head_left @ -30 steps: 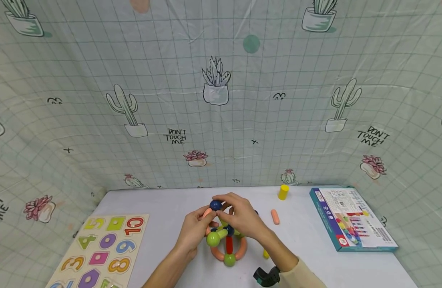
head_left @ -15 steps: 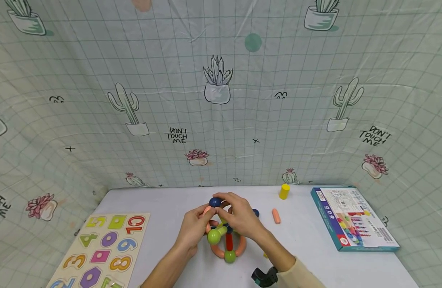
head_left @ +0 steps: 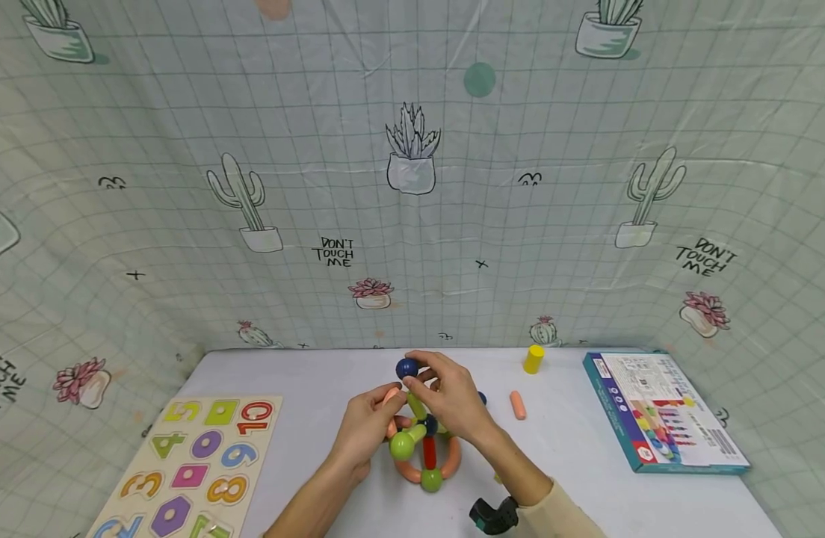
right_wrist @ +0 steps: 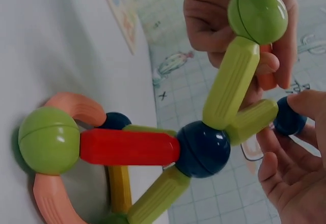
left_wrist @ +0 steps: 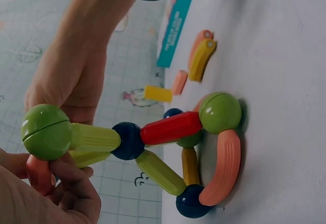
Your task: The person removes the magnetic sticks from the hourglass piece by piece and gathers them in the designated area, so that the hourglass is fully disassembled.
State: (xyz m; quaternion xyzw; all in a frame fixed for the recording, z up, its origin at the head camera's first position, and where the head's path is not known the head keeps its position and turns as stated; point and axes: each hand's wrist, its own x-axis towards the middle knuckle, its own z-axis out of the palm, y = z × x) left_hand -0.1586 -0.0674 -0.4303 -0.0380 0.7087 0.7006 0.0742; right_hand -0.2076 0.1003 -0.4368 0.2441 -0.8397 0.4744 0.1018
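Observation:
A magnetic ball-and-stick model stands on the table. A red stick (right_wrist: pixel 130 146) joins its lower green ball (right_wrist: pixel 49 140) to a central dark blue ball (right_wrist: pixel 204 148), and curved peach rods (left_wrist: pixel 227 168) form the base. My left hand (head_left: pixel 359 426) pinches a peach rod (left_wrist: pixel 39 175) beneath the upper green ball (left_wrist: pixel 47 132), which caps a light green stick (right_wrist: pixel 232 81). Between thumb and fingers, my right hand (head_left: pixel 456 400) holds another dark blue ball (head_left: pixel 407 368). That ball is at the end of a second light green stick (right_wrist: pixel 253 121) in the right wrist view.
A number puzzle board (head_left: pixel 275 412) lies at the left, a boxed toy set (head_left: pixel 681 418) at the right. Behind the right hand are a yellow cylinder (head_left: pixel 533 359) and a short peach stick (head_left: pixel 517 405). A curved yellow piece (left_wrist: pixel 202 61) lies nearby. A patterned cloth (head_left: pixel 439 232) hangs behind.
My right hand has lifted slightly with the dark blue ball, which now sits higher above the left fingertips. More of the light green stick under it shows. The left hand keeps its grip.

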